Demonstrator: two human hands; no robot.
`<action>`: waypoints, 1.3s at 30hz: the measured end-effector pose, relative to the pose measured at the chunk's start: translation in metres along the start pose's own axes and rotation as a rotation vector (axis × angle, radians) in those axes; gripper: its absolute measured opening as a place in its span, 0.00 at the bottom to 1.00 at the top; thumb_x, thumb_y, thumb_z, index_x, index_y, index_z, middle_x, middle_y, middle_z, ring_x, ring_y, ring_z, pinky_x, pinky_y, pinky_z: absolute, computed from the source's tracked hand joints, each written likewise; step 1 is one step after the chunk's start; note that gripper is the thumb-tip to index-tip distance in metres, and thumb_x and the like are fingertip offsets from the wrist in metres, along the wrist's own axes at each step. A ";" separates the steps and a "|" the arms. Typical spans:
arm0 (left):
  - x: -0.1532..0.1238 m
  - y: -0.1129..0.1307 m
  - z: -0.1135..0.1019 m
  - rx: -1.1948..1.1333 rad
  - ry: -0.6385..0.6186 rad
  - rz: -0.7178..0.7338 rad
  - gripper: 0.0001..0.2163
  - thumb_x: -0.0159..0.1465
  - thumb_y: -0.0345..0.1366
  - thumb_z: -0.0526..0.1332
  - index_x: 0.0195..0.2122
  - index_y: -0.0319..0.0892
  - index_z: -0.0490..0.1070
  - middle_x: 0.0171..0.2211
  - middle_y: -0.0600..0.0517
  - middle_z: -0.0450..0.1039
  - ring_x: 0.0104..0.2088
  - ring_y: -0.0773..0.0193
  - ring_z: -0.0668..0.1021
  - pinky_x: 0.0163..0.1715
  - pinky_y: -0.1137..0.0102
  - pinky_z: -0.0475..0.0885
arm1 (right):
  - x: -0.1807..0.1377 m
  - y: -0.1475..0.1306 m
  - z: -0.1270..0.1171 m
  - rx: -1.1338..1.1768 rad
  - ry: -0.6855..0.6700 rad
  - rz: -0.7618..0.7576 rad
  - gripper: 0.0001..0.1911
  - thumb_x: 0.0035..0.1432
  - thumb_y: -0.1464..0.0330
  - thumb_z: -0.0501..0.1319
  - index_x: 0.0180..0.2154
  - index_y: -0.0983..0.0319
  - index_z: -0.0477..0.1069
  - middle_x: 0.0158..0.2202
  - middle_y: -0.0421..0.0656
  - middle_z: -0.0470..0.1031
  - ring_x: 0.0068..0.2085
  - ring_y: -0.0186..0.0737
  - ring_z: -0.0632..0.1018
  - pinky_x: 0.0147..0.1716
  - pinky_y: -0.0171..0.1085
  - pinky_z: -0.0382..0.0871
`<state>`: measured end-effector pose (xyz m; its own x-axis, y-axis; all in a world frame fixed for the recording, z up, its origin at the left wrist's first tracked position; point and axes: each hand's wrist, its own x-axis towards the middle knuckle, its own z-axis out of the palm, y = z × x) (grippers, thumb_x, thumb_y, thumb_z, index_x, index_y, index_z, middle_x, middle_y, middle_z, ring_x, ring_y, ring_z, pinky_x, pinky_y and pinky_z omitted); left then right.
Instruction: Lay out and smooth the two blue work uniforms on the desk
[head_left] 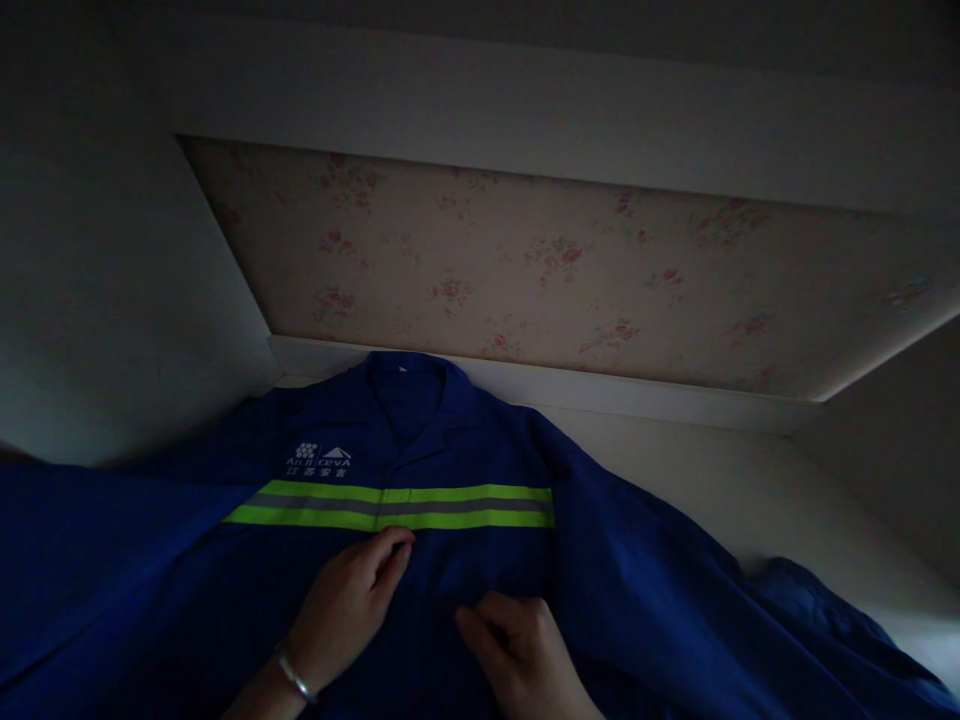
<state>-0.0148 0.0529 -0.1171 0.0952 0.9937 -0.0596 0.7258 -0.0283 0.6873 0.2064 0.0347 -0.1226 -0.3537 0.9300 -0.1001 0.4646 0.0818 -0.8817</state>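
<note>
A dark blue work jacket [480, 570] lies spread out, collar at the far end, sleeves out to both sides. Across its chest runs a yellow-green and grey reflective stripe [465, 507], and a white printed logo [319, 460] sits above it on the left. My left hand [349, 600], with a silvery bracelet at the wrist, is closed in a pinch at the front placket just below the stripe. Lower and to the right, my right hand [517, 645] is closed over the jacket front, thumb against curled fingers. Whatever is between those fingers is hidden.
Beyond the collar stands a pale panel with a floral pattern [555, 270] inside a white frame [525, 110]. A plain wall [112, 250] rises on the left. Light surface [675, 450] shows beside the right sleeve. The scene is dim.
</note>
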 end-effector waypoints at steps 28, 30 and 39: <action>0.000 -0.006 0.003 0.008 0.012 0.018 0.14 0.69 0.45 0.49 0.45 0.50 0.72 0.42 0.55 0.80 0.42 0.63 0.81 0.44 0.71 0.73 | -0.001 -0.003 -0.001 -0.019 -0.009 0.003 0.26 0.63 0.54 0.52 0.18 0.61 0.52 0.17 0.34 0.52 0.21 0.28 0.54 0.20 0.35 0.44; 0.000 -0.006 0.003 0.006 0.009 0.011 0.14 0.69 0.45 0.49 0.45 0.50 0.72 0.42 0.55 0.80 0.42 0.63 0.81 0.44 0.71 0.73 | 0.000 -0.002 -0.001 -0.019 -0.007 0.008 0.26 0.63 0.54 0.52 0.19 0.61 0.52 0.17 0.34 0.52 0.21 0.28 0.54 0.20 0.34 0.45; 0.001 0.004 -0.004 -0.032 -0.017 -0.029 0.13 0.69 0.45 0.50 0.43 0.49 0.72 0.37 0.56 0.81 0.37 0.64 0.81 0.39 0.73 0.70 | 0.000 -0.004 -0.002 -0.022 -0.012 -0.019 0.24 0.63 0.56 0.52 0.19 0.61 0.53 0.18 0.34 0.53 0.21 0.28 0.55 0.21 0.34 0.45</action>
<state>-0.0147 0.0547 -0.1114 0.0862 0.9920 -0.0923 0.7061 0.0045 0.7081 0.2060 0.0347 -0.1182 -0.3718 0.9240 -0.0890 0.4759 0.1074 -0.8729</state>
